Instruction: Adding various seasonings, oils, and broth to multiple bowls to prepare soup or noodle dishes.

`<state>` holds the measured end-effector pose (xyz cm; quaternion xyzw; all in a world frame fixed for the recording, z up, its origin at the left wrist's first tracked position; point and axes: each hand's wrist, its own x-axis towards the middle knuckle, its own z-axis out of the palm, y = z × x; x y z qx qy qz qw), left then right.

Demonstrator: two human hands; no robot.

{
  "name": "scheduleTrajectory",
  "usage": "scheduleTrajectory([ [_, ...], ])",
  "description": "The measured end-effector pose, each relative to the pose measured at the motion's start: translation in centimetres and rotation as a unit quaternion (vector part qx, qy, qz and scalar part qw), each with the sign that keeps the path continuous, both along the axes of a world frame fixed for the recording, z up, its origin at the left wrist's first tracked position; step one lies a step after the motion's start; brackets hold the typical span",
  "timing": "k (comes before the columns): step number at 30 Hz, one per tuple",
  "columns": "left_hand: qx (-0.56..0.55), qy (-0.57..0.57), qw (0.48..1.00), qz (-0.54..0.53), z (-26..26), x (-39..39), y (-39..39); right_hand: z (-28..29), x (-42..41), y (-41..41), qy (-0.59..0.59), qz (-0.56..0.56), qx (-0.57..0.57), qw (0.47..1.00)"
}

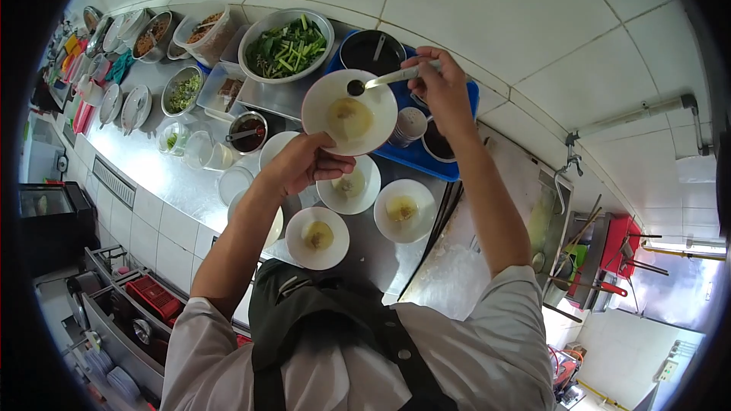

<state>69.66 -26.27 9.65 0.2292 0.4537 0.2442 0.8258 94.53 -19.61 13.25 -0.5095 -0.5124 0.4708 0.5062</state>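
My left hand holds a white bowl by its near rim, with a pool of yellowish liquid and some seasoning inside. My right hand grips the handle of a small ladle; its cup, filled with dark liquid, is over the bowl's far part. Behind stands a black-looking pot of dark liquid on a blue tray. On the steel counter below are several white bowls with similar yellowish liquid, among them a near bowl, a right bowl and one partly under the held bowl.
A large metal bowl of chopped greens stands at the back. A steel pot of dark red sauce, plastic containers and a bowl of chopped vegetables line the left. Shakers stand on the tray; a wall tap is at right.
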Motion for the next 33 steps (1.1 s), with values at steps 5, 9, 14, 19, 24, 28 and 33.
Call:
scheduleTrajectory([
  [5, 0.006, -0.011, 1.0, -0.028, 0.5, -0.6, -1.3, -0.8, -0.7, -7.7, -0.238, 0.032, 0.197, 0.951],
  [9, -0.016, -0.036, 0.998, -0.043, -0.3, -0.7, -3.1, -3.6, -0.3, -12.0, -0.326, 0.026, 0.438, 0.838],
  [14, -0.035, -0.016, 0.996, -0.075, -1.2, -0.2, -6.9, -5.5, -1.2, -13.6, 0.102, -0.17, 0.101, 0.975],
  [19, -0.049, -0.007, 0.992, -0.113, -3.6, 0.4, -11.6, -6.8, -0.1, -7.3, 0.281, -0.187, 0.044, 0.94],
  [24, -0.075, -0.001, 0.976, -0.206, -6.5, 1.9, -15.5, -9.1, 0.6, 2.3, 0.075, -0.176, 0.072, 0.979],
  [28, -0.092, -0.005, 0.96, -0.264, -8.6, 2.8, -17.7, -9.3, 0.8, 6.2, -0.117, -0.12, 0.07, 0.983],
  [33, -0.125, -0.016, 0.949, -0.29, -12.6, 3.5, -19.6, -7.8, 2.0, 7.1, -0.15, 0.054, 0.027, 0.987],
])
